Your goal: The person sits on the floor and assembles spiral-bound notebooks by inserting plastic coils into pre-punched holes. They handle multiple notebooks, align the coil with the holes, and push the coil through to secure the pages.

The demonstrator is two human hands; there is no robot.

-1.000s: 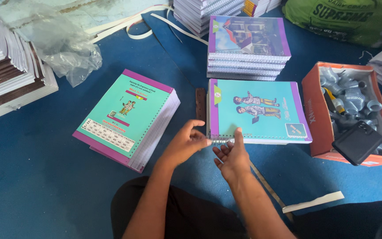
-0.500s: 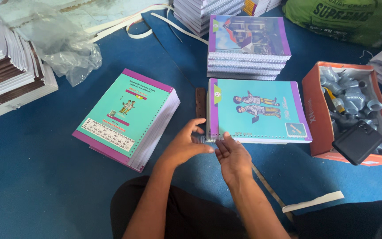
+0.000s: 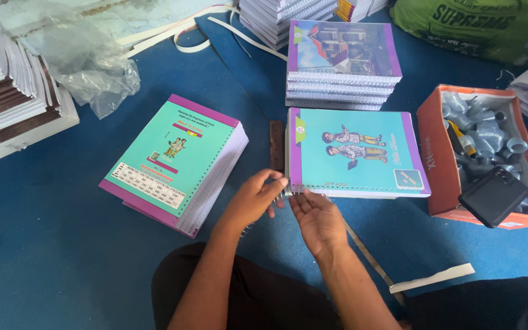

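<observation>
Your landmark is the teal notebook (image 3: 355, 153) lying flat in front of you: a glossy card cover with a purple strip down its left side, two cartoon children printed in the middle, and a row of punched holes along the near edge. A thin metal spiral wire (image 3: 285, 193) sits at its near left corner.

Your left hand (image 3: 253, 200) curls at that corner, thumb and fingertips pinched narrowly on the wire's end. Your right hand (image 3: 318, 221) lies just beside it, palm up and fingers loosely spread, fingertips at the notebook's near edge; whether they touch the wire I cannot tell.

Left of the notebook, apart from it, rests a thick unbound stack of pages (image 3: 175, 162) with a teal and purple cover, turned at an angle. Between the two lies a small dark flat strip (image 3: 276, 145). Beyond the notebook stands a neat pile of bound spiral notebooks (image 3: 340, 67). To its right an orange cardboard box (image 3: 435, 159) holds grey coils, with a black phone (image 3: 494, 195) propped on its near edge.

Everything rests on a blue cloth floor covering (image 3: 50, 244). Far left of the notebook, crumpled clear plastic (image 3: 87, 67) lies beside stacked white paper (image 3: 7, 104).
</observation>
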